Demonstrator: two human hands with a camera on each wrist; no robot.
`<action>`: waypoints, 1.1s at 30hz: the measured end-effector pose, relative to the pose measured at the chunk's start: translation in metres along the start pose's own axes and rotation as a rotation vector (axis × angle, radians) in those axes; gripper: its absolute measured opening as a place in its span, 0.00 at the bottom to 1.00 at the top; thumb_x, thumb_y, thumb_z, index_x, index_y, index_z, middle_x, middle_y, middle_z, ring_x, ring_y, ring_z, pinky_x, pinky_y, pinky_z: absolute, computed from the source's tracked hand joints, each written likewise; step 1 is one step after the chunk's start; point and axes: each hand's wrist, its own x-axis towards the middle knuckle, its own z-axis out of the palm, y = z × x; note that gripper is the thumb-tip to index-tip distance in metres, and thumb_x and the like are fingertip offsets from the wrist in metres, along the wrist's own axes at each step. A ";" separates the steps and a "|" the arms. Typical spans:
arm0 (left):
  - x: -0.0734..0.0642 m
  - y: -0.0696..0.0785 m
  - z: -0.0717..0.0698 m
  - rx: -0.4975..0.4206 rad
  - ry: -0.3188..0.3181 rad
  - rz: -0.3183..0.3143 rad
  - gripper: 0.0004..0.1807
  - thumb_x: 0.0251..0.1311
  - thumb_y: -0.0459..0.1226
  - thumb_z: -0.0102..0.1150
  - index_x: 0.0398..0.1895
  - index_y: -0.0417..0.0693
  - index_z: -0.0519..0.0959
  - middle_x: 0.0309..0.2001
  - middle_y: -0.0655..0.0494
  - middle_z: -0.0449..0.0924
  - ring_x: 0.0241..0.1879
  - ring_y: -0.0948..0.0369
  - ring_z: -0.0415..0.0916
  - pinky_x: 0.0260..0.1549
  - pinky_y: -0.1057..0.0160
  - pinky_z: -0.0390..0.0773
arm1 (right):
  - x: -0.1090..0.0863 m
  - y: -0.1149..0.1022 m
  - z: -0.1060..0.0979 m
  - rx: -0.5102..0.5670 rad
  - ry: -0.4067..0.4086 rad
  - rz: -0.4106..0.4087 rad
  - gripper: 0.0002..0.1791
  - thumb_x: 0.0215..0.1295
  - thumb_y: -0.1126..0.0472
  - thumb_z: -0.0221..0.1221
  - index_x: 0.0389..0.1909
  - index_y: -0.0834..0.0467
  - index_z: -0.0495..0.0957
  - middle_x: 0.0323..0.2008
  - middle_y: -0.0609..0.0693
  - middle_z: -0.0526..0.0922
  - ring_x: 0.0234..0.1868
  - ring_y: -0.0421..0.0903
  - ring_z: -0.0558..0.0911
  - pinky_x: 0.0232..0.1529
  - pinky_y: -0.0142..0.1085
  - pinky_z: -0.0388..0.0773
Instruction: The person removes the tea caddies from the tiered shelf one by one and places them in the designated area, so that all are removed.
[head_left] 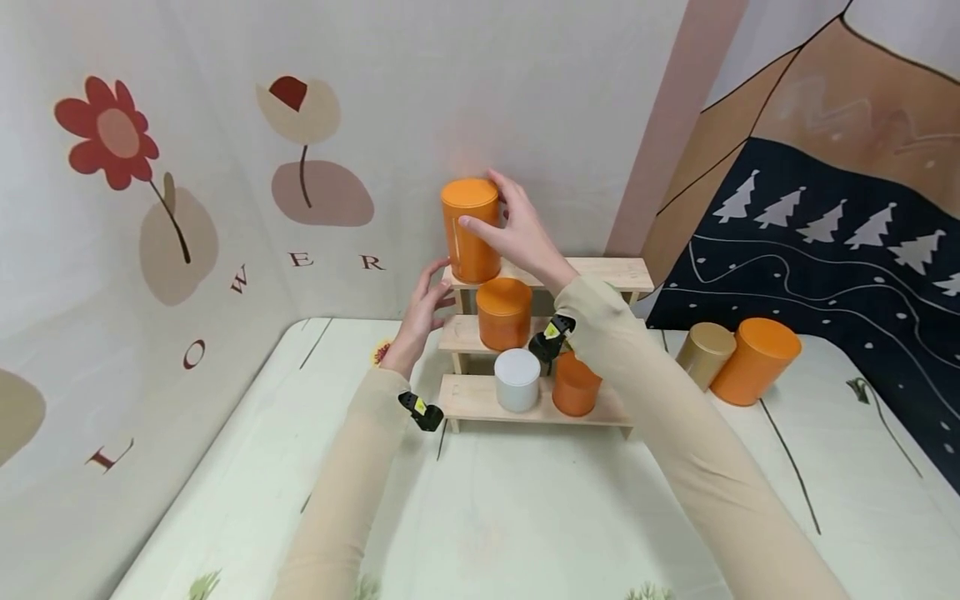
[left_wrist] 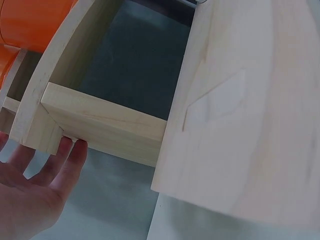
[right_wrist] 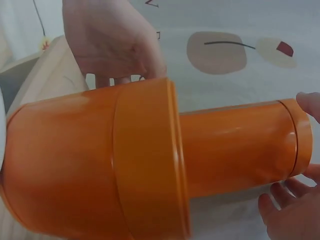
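Note:
A tall orange canister [head_left: 474, 242] stands at the left end of the top step of a wooden three-step shelf [head_left: 600, 271]. My right hand [head_left: 525, 237] holds it near its lid, thumb in front and fingers round the far side. In the right wrist view, the thumb and fingertips meet opposite edges of the lid [right_wrist: 302, 137]. My left hand [head_left: 420, 321] is at the shelf's left side, its extended fingertips touching the wooden frame [left_wrist: 105, 120]. A shorter orange canister [head_left: 504, 317] sits on the middle step. On the bottom step are a white canister [head_left: 517, 382] and a small orange one [head_left: 576, 387].
Right of the shelf, a gold canister [head_left: 705, 354] and another tall orange canister [head_left: 757, 362] stand side by side on the pale cloth [head_left: 525, 508]. A printed fabric backdrop [head_left: 420, 100] rises close behind the shelf. My right forearm crosses before the shelf's right part.

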 end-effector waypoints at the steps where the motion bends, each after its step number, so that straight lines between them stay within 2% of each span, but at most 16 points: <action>1: 0.000 0.000 0.000 -0.005 0.000 0.003 0.28 0.72 0.51 0.42 0.73 0.64 0.56 0.68 0.49 0.61 0.61 0.46 0.66 0.57 0.41 0.65 | 0.001 0.001 0.001 0.004 -0.001 0.009 0.45 0.63 0.48 0.62 0.75 0.54 0.50 0.70 0.52 0.58 0.65 0.44 0.64 0.65 0.39 0.62; 3: -0.005 0.007 0.001 -0.010 -0.005 -0.006 0.28 0.73 0.49 0.42 0.74 0.62 0.55 0.69 0.47 0.61 0.61 0.45 0.66 0.58 0.41 0.65 | 0.002 0.003 0.002 0.025 -0.003 0.020 0.45 0.64 0.48 0.62 0.76 0.53 0.50 0.69 0.52 0.60 0.64 0.45 0.66 0.63 0.40 0.64; 6: -0.005 0.008 0.002 -0.012 -0.009 -0.006 0.28 0.73 0.49 0.42 0.74 0.62 0.55 0.69 0.47 0.61 0.61 0.45 0.66 0.58 0.41 0.64 | 0.001 0.006 0.004 0.068 0.000 0.025 0.43 0.66 0.50 0.61 0.76 0.52 0.49 0.67 0.52 0.63 0.62 0.47 0.68 0.61 0.39 0.66; 8: -0.005 0.007 0.003 -0.010 -0.009 -0.007 0.27 0.73 0.48 0.41 0.74 0.63 0.55 0.69 0.48 0.61 0.61 0.45 0.65 0.58 0.40 0.64 | -0.001 0.009 0.004 0.097 0.006 0.028 0.42 0.67 0.52 0.60 0.76 0.51 0.49 0.67 0.52 0.64 0.62 0.47 0.69 0.60 0.38 0.67; 10: 0.000 -0.001 0.002 -0.004 -0.005 0.008 0.27 0.72 0.50 0.42 0.73 0.65 0.56 0.69 0.49 0.61 0.61 0.46 0.66 0.57 0.40 0.65 | -0.002 0.010 0.005 0.128 0.020 0.030 0.42 0.67 0.53 0.61 0.75 0.51 0.50 0.67 0.52 0.64 0.62 0.48 0.69 0.60 0.38 0.68; 14: 0.000 -0.002 0.002 -0.005 -0.003 0.016 0.27 0.72 0.50 0.42 0.73 0.64 0.56 0.68 0.48 0.62 0.60 0.45 0.66 0.57 0.40 0.65 | -0.003 0.013 0.002 0.164 0.061 0.053 0.42 0.65 0.54 0.62 0.75 0.53 0.51 0.66 0.53 0.65 0.61 0.50 0.70 0.59 0.39 0.69; 18: 0.000 -0.002 0.003 -0.005 -0.001 0.018 0.27 0.72 0.50 0.42 0.73 0.64 0.56 0.68 0.47 0.62 0.60 0.46 0.67 0.56 0.41 0.66 | -0.005 0.015 -0.004 0.148 0.107 0.057 0.43 0.63 0.54 0.64 0.74 0.56 0.53 0.64 0.54 0.65 0.59 0.50 0.71 0.57 0.38 0.72; 23: 0.000 0.000 0.004 0.001 0.009 0.036 0.28 0.72 0.49 0.42 0.73 0.62 0.57 0.68 0.46 0.62 0.60 0.45 0.67 0.56 0.41 0.67 | -0.012 0.016 -0.015 0.113 0.171 0.003 0.43 0.62 0.55 0.66 0.73 0.57 0.55 0.64 0.54 0.65 0.58 0.49 0.71 0.56 0.35 0.71; 33: -0.001 -0.002 0.001 0.005 0.019 0.040 0.27 0.72 0.48 0.41 0.73 0.64 0.57 0.68 0.46 0.62 0.59 0.44 0.68 0.54 0.41 0.69 | -0.024 0.016 -0.038 0.168 0.252 -0.024 0.40 0.60 0.58 0.67 0.72 0.56 0.59 0.62 0.52 0.69 0.57 0.47 0.72 0.57 0.38 0.71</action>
